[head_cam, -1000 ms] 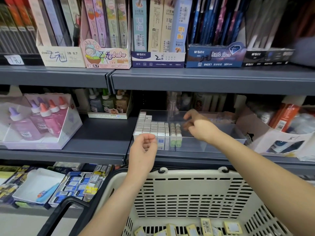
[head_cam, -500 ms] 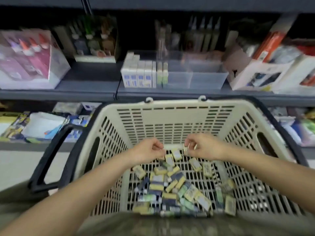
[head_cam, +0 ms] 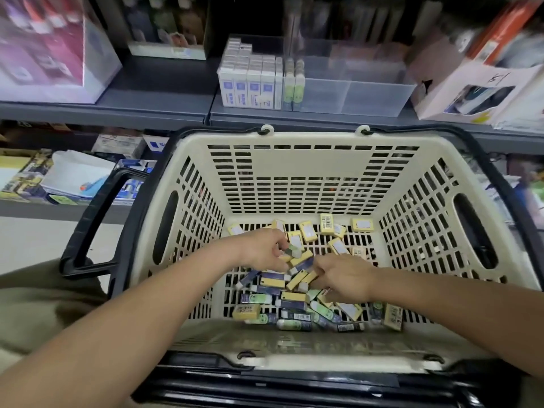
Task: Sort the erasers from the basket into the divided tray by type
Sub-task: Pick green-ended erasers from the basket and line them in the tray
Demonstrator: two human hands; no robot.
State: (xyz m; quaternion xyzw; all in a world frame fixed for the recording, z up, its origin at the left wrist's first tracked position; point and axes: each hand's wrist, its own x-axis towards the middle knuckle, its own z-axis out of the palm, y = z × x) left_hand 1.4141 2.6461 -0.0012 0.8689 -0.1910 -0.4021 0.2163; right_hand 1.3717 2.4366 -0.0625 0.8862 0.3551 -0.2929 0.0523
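A cream plastic basket [head_cam: 303, 160] stands below me with a heap of erasers [head_cam: 294, 301] on its floor: yellow-sleeved, dark blue-sleeved and pale green ones. My left hand [head_cam: 262, 251] is inside the basket and pinches a pale green eraser [head_cam: 293, 251] between thumb and fingers. My right hand [head_cam: 341, 279] lies knuckles up on the heap with its fingers curled around dark blue and yellow erasers. The clear divided tray [head_cam: 353, 92] sits on the grey shelf behind the basket, with white boxed erasers [head_cam: 250, 81] filling its left part and green ones [head_cam: 294, 83] beside them.
Black basket handles [head_cam: 97, 219] hang at both sides. On the shelf, a pink bottle display [head_cam: 50, 54] stands left of the tray and a white carton [head_cam: 477, 92] right of it. A lower shelf at left holds stationery boxes [head_cam: 73, 178].
Both hands came down from the tray on the shelf into the basket. The view tilted down with them. The left hand now pinches a green eraser and the right has dug into the heap.
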